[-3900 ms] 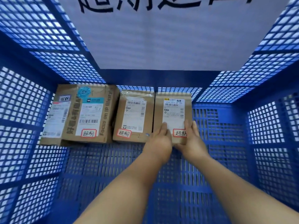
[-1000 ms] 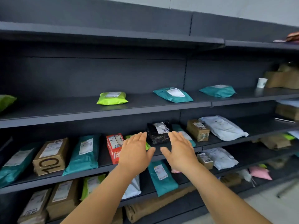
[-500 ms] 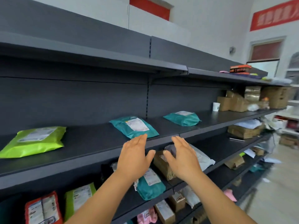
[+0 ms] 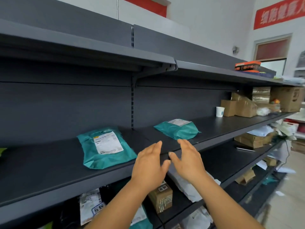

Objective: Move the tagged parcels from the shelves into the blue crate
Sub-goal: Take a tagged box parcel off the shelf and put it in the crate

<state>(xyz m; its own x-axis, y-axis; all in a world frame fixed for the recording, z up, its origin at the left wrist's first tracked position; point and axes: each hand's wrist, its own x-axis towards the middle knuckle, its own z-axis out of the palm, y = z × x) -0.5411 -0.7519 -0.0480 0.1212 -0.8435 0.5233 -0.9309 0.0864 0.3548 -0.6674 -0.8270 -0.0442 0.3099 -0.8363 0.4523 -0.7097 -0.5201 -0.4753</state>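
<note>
Two teal mailer bags lie on the middle shelf (image 4: 49, 172), one (image 4: 105, 148) left of the shelf's upright slotted post (image 4: 132, 100) and one (image 4: 177, 128) right of it; one white paper cup (image 4: 220, 111) stands farther right of that post on the same shelf; beyond the cup, several brown cardboard boxes (image 4: 244, 107) are stacked too close together to count; one orange box (image 4: 247, 65) sits on the top shelf; two hands, left (image 4: 149, 167) and right (image 4: 188, 160), both empty; below the middle shelf, one small brown box (image 4: 162, 197) and one white mailer bag (image 4: 188, 187); two red banners (image 4: 279, 13) on the wall.
</note>
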